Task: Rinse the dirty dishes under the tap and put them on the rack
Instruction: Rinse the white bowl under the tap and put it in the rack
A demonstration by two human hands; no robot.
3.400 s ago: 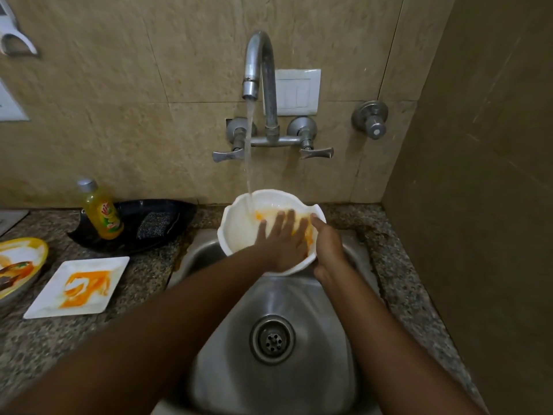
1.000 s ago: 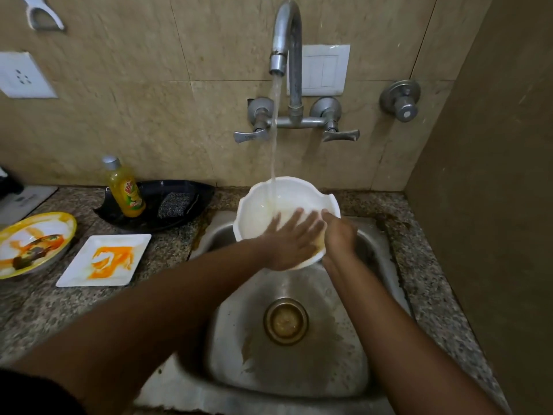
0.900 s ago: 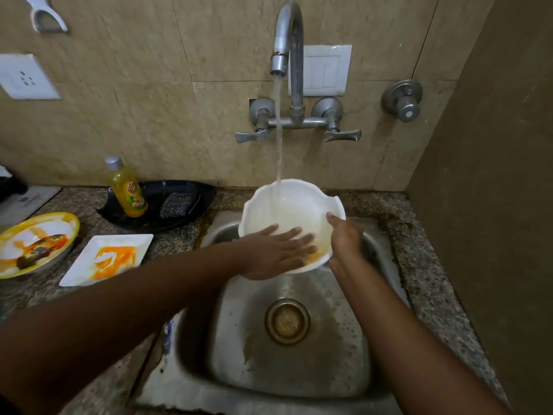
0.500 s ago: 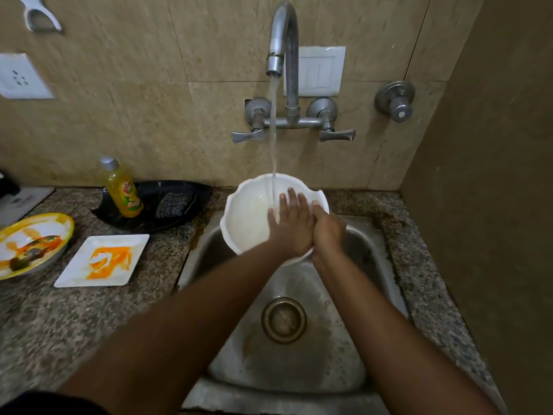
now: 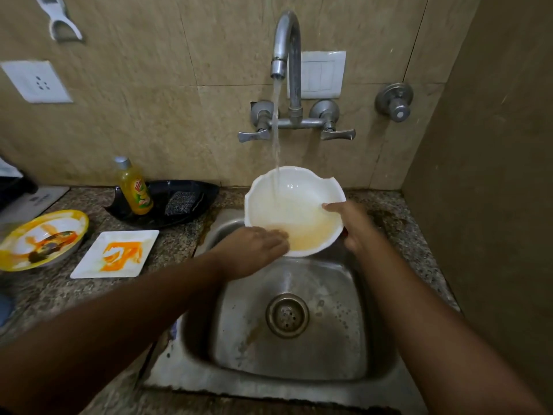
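Observation:
A white scalloped bowl is tilted toward me under the running tap, above the steel sink. Yellowish water pools at its lower edge. My right hand grips the bowl's right rim, thumb inside. My left hand lies flat with its fingers on the bowl's lower left inner edge. On the counter to the left sit a white square plate smeared orange and a yellow-rimmed round plate with food remains.
A black tray behind the sink's left corner holds a yellow soap bottle and a scrub pad. A wall stands close on the right. The granite counter spreads left. No rack is in view.
My left hand has slid from the bowl's right inner side down to its lower left edge. The bowl has shifted right and shows more of its inside, with yellowish water gathered low.

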